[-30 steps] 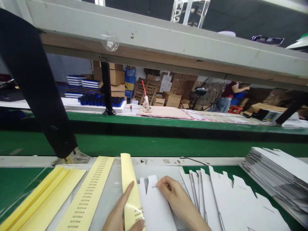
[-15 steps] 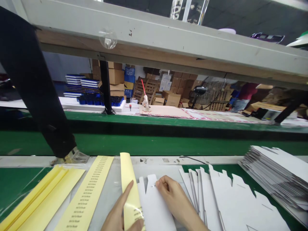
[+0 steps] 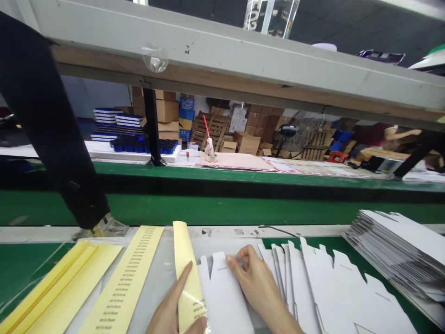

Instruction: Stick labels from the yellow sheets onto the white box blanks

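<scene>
My left hand is closed around a curled yellow strip of printed labels, thumb below and a finger along its edge. Just right of the strip lies a flat white folded carton with a small line of dark print near its top flap. Over that carton's right edge is my right hand, thumb and forefinger apart, with nothing visible between them. A second label strip, covered in rows of small text, lies flat to the left of my left hand. Several white cartons overlap one another to the right.
Folded yellow sheets lie at the far left. A tall stack of flat cartons stands at the right. A black post and a grey overhead shelf frame the bench. Across the green belt, a person's arm shows.
My right hand has let go at the carton's top edge, its fingers spreading and lifting slightly right. Small print now shows plainly there. My left hand stays put.
</scene>
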### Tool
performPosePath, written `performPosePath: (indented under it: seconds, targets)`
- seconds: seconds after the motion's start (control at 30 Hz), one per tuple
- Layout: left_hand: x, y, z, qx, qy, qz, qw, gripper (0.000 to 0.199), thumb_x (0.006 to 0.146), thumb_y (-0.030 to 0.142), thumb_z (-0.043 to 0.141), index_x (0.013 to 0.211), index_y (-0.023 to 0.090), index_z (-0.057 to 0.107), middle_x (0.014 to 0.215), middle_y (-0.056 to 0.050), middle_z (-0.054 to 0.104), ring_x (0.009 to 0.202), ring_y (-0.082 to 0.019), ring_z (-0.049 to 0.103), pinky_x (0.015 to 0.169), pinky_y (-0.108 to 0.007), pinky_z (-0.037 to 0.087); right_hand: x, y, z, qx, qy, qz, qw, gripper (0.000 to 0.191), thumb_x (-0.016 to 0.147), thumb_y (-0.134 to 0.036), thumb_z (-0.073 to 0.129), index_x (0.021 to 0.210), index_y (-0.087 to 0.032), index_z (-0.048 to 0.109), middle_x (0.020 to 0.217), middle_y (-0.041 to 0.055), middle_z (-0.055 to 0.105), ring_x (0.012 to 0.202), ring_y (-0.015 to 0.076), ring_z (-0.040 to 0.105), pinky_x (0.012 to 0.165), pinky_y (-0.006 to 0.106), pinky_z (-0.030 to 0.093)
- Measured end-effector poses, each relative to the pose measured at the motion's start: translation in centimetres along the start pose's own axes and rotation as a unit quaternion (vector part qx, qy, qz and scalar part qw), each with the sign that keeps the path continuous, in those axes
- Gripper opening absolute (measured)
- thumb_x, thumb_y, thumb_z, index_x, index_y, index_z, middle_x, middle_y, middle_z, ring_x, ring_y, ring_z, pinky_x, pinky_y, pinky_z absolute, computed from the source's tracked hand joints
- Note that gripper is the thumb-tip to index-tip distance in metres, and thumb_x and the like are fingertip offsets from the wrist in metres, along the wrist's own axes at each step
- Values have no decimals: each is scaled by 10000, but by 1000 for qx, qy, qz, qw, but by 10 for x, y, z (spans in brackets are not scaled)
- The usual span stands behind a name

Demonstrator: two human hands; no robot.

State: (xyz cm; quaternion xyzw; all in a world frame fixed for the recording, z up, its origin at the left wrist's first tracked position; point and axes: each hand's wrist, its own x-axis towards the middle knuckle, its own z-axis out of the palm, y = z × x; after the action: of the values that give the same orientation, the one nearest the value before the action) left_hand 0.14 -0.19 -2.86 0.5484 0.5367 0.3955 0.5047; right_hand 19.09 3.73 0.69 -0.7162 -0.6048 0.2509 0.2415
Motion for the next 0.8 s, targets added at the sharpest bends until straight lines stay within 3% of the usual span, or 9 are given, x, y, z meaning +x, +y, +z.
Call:
performPosePath:
  seconds: [0.1,0.23,0.37,0.43,0.5,0.6,0.67,0.73,0.8]
  targets:
    - [0,3,0,7,-5,-16,1000,807,636,308,593,1344,105,263,1340,-121,400,1242,-291,337,1040,-440,258,0,-3,2,-40,-19,-9,999,284,763,-527,429,847,-259,393,624,-11,540,643,231,536,555,269,285]
    - [0,7,2,10,-1,-10,1000,812,631,311,589,1338,85,259,1357,-136,365,1255,-279,308,1055,-458,205,1,-2,2,-21,-50,-36,998,164,830,-404,338,809,-254,401,651,0,570,656,221,550,566,270,293]
    - [-4,22,5,-83,-10,-11,996,850,632,353,642,1332,85,241,1312,-149,432,1212,-270,385,1024,-413,296,-1,4,-4,4,-62,-26,998,263,812,-465,361,909,-240,457,725,31,599,709,230,562,595,283,331]
    - [-8,35,4,-160,-16,-15,987,904,635,398,664,1338,76,196,1210,-155,534,1111,-252,496,923,-337,423,-2,6,-2,19,-56,-19,998,328,729,-450,502,958,-215,481,746,47,596,723,245,554,606,296,339]
    - [-12,48,2,-194,-12,-33,980,939,643,428,673,1353,117,143,971,-112,658,828,-218,629,657,-271,531,-3,6,2,44,-41,-22,998,317,693,-390,546,937,-192,504,697,39,574,693,238,540,603,302,339]
    - [-16,64,-3,-183,32,-38,982,905,666,400,679,1357,239,118,616,23,612,415,-118,522,355,-200,436,-3,2,-1,83,-14,-31,996,245,716,-369,494,880,-186,498,606,2,524,613,201,519,565,288,350]
    - [-16,68,-6,-180,78,-18,980,883,662,384,690,1346,291,140,592,44,561,406,-111,489,325,-192,406,-4,-3,-21,114,-3,-40,993,260,754,-407,416,889,-194,480,654,10,559,616,182,535,558,274,385]
    - [-16,68,-8,-186,110,2,976,872,657,383,693,1340,311,156,635,34,553,464,-129,510,334,-198,410,-8,0,-59,151,37,-37,987,338,761,-475,367,925,-203,482,744,37,614,669,187,573,587,278,428]
    - [-17,68,-9,-187,115,9,976,866,659,384,690,1343,302,165,678,22,569,453,-115,496,338,-196,409,-9,16,-107,182,159,3,970,407,665,-527,481,925,-217,525,833,71,654,773,232,601,647,312,455]
